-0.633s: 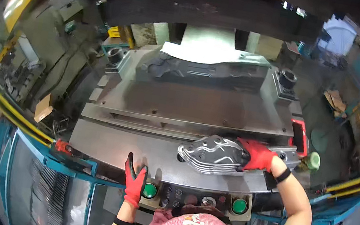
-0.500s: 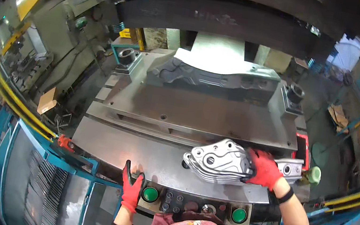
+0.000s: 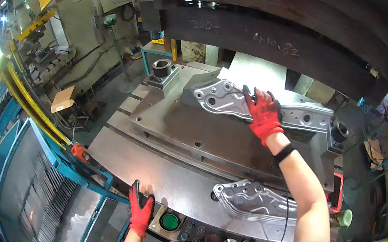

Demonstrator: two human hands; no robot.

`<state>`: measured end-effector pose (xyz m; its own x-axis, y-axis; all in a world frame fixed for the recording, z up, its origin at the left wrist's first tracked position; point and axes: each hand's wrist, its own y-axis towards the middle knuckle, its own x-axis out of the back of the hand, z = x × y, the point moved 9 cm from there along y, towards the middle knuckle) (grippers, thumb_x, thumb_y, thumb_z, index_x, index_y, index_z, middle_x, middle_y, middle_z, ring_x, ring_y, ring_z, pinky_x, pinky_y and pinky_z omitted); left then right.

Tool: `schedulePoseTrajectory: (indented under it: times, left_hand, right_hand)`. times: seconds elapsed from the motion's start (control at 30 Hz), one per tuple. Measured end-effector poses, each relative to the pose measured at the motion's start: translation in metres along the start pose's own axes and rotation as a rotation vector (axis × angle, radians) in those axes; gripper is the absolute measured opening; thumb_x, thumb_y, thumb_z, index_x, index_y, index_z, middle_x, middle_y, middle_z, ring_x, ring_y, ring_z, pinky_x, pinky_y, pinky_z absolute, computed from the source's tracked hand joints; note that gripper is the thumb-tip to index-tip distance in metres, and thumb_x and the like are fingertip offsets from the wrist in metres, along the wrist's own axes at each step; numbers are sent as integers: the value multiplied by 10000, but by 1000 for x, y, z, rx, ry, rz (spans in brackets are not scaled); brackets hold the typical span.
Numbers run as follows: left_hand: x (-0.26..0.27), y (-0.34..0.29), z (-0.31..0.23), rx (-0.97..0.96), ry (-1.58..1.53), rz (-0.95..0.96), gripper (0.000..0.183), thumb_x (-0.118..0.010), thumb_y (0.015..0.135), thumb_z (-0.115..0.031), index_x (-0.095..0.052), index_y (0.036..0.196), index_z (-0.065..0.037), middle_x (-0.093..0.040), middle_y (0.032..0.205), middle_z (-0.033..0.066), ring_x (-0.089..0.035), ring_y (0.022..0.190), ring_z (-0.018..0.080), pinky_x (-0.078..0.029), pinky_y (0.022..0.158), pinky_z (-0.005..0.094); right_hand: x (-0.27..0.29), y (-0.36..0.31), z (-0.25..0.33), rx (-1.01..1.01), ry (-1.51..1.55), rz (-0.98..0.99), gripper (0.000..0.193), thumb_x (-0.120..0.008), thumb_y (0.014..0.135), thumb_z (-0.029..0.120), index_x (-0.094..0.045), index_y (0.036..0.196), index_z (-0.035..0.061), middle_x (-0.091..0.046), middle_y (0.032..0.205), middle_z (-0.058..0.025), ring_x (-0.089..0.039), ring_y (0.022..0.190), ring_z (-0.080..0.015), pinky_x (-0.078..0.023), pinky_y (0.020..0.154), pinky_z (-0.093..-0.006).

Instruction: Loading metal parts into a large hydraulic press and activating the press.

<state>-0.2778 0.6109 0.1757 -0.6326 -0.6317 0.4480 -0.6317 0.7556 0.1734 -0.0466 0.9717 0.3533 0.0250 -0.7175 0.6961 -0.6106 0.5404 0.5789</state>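
Observation:
My right hand [image 3: 265, 116], in a red and black glove, has its arm stretched far forward. It grips a long stamped metal part [image 3: 228, 100] near the middle, over the raised shape on the far side of the die [image 3: 203, 126]. Holes and ribs mark the part's wide left end, and its narrow arm runs right towards a guide post [image 3: 339, 130]. My left hand [image 3: 139, 213], gloved the same way, is held with fingers apart at the front edge of the steel table [image 3: 160, 166], holding nothing. More such metal parts [image 3: 257, 202] lie stacked at the table's right front.
Green push buttons [image 3: 169, 221] sit on the control panel in front of me. The dark upper press block [image 3: 240, 31] hangs above the die. Another guide post [image 3: 161, 68] stands at the left. Blue racks [image 3: 46, 188] with metal parts are at the lower left, a light green container [image 3: 344, 218] at the right.
My right hand has moved from the stack forward to the die, carrying one metal part. My left hand stays by the table edge. The view has turned slightly.

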Motion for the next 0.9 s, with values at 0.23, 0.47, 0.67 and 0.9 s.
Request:
schedulePoseTrajectory:
  times: [0.23, 0.47, 0.67, 0.9]
  left_hand:
    - [3, -27, 65, 275, -82, -29, 731, -634, 786, -165, -245, 1395, -51, -263, 1429, 159, -180, 1338, 323, -151, 1094, 398]
    - [-12, -43, 115, 338, 144, -61, 792, -647, 781, -289, -216, 1405, -64, -182, 1440, 234, -140, 1342, 369, -157, 1091, 415]
    - [-40, -96, 209, 632, 266, 170, 927, -613, 728, -564, -212, 1409, -80, -269, 1394, 270, -190, 1315, 423, -184, 1080, 447]
    - [-96, -85, 253, 676, 98, 477, 1116, -744, 597, -561, -197, 1398, -9, -364, 1357, 238, -389, 1247, 306, -350, 1000, 346]
  right_hand:
    - [-30, 13, 36, 18, 51, 138, 969, -786, 532, 389, -310, 1365, 251, -368, 1302, -114, -386, 1144, -311, -270, 1018, -464]
    - [-19, 4, 11, 26, 141, 175, 1016, -747, 590, 452, -210, 1410, 184, -269, 1401, -154, -266, 1279, -358, -140, 1065, -514]
    - [107, -98, -42, -43, 475, 129, 848, -739, 633, 342, -341, 1340, 97, -324, 1352, -191, -266, 1281, -373, -188, 1067, -484]
    - [146, -449, -132, -1281, 561, -59, 722, -644, 780, 150, -265, 1378, 9, -261, 1425, -169, -239, 1322, -299, -189, 1088, -396]
